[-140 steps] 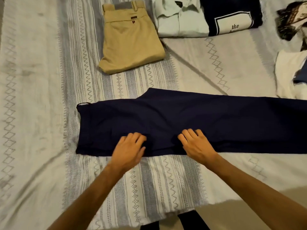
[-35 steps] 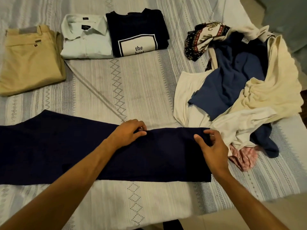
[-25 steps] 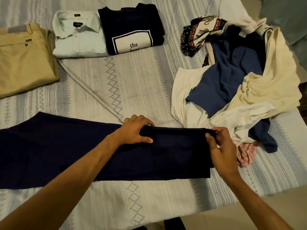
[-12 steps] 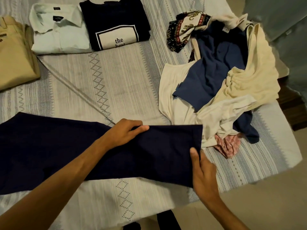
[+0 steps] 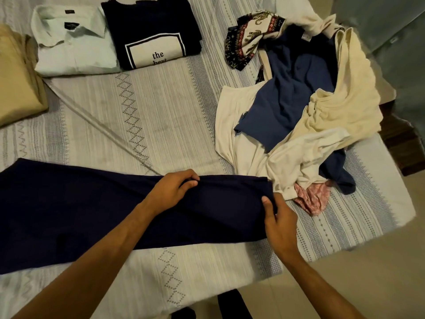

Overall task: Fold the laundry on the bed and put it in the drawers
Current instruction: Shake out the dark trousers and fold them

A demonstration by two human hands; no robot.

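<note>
Fingers curled over the far edge of the navy trousers (image 5: 115,210), the left hand (image 5: 171,192) pinches a ridge of cloth partway along the leg, while the right hand (image 5: 279,221) grips the hem end, thumb (image 5: 266,203) on top and the other fingers tucked beneath — a hold that looks meant to carry the leg end back across toward the waist, which lies out of view past the left edge. The trousers lie flat along the near side of the bed (image 5: 161,116), their hem just touching the unfolded heap (image 5: 299,116) of cream, blue, pink and patterned garments at the right corner, apparently the work still waiting. Across the bed, well apart from the hands, sit the finished pieces in a row — khaki trousers (image 5: 16,88), a pale collared shirt (image 5: 71,44) and a dark printed T-shirt (image 5: 151,35) — probably kept clear so nothing folded is disturbed. No drawers are in view.
</note>
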